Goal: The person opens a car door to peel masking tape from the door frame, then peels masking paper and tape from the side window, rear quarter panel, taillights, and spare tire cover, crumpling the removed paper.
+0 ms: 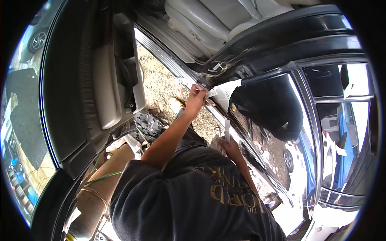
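Observation:
My left hand (pixel 197 96) is closed in a pinch on a small whitish strip (pixel 212 93) with faint marks on it. It is close to the edge of the car body at the door opening. Lower down and nearer my body, my right hand (pixel 230 147) is closed around another pale strip (pixel 227 127), which sticks up above the fingers. A crumpled whitish piece (pixel 217 142) is beside those fingers; whether it is held, I cannot tell. What the strips are made of cannot be made out.
On the left, an open car door (pixel 72 88) with a beige armrest (pixel 106 86). Ahead, a light seat (pixel 201 20) and a metal door sill (pixel 161 56). Glossy dark bodywork and glass (pixel 281 160) at right carry reflections. A brown cylinder (pixel 105 180) lies at lower left, above stony ground (pixel 155 72).

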`<state>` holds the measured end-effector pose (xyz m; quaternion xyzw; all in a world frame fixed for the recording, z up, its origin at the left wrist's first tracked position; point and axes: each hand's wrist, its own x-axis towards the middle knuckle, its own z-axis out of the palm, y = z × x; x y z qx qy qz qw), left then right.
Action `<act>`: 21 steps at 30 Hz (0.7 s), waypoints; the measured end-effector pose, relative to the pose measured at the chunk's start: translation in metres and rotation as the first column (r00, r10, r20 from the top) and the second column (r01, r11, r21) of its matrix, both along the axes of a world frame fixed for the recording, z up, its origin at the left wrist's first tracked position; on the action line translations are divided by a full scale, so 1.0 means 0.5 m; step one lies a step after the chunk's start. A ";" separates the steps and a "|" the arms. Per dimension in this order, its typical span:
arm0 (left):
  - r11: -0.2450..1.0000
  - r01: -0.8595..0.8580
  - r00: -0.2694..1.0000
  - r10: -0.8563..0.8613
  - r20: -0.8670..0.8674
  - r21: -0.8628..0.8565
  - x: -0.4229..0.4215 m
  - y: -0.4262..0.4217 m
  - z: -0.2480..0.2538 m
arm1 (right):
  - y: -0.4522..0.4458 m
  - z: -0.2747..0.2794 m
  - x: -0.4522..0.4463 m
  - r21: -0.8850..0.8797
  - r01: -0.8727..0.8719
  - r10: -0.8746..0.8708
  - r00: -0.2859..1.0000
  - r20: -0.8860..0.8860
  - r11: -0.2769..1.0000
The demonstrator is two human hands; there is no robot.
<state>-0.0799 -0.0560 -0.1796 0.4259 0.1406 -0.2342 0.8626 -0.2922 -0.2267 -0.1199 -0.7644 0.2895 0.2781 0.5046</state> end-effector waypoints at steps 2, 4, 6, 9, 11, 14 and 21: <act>0.973 0.124 0.992 -0.119 -0.038 0.195 0.008 -0.008 0.030 | -0.005 -0.003 -0.005 -0.011 0.003 -0.003 0.999 0.037 1.000; 0.910 0.219 0.974 -0.179 -0.142 0.352 0.016 -0.015 0.031 | -0.009 -0.008 -0.015 -0.022 0.007 -0.006 0.998 0.060 1.000; 0.889 0.321 0.944 -0.272 -0.187 0.327 0.033 -0.009 0.045 | -0.013 -0.014 -0.027 -0.034 0.012 -0.009 0.997 0.072 0.999; 0.892 0.328 0.942 -0.282 -0.183 0.312 0.028 -0.014 0.073 | -0.016 -0.026 -0.043 -0.007 0.045 -0.044 0.997 0.062 0.999; 0.928 0.279 0.954 -0.238 -0.185 0.246 0.021 -0.017 0.067 | -0.020 -0.026 -0.050 0.010 0.056 -0.056 0.998 -0.030 0.998; 0.956 0.258 0.946 -0.219 -0.241 0.140 0.007 -0.020 0.058 | -0.017 -0.025 -0.055 -0.021 0.025 -0.026 0.999 -0.024 0.999; 0.994 0.111 0.964 -0.109 -0.244 -0.007 0.015 -0.042 0.048 | -0.023 -0.027 -0.056 -0.047 -0.008 0.009 0.999 0.035 0.999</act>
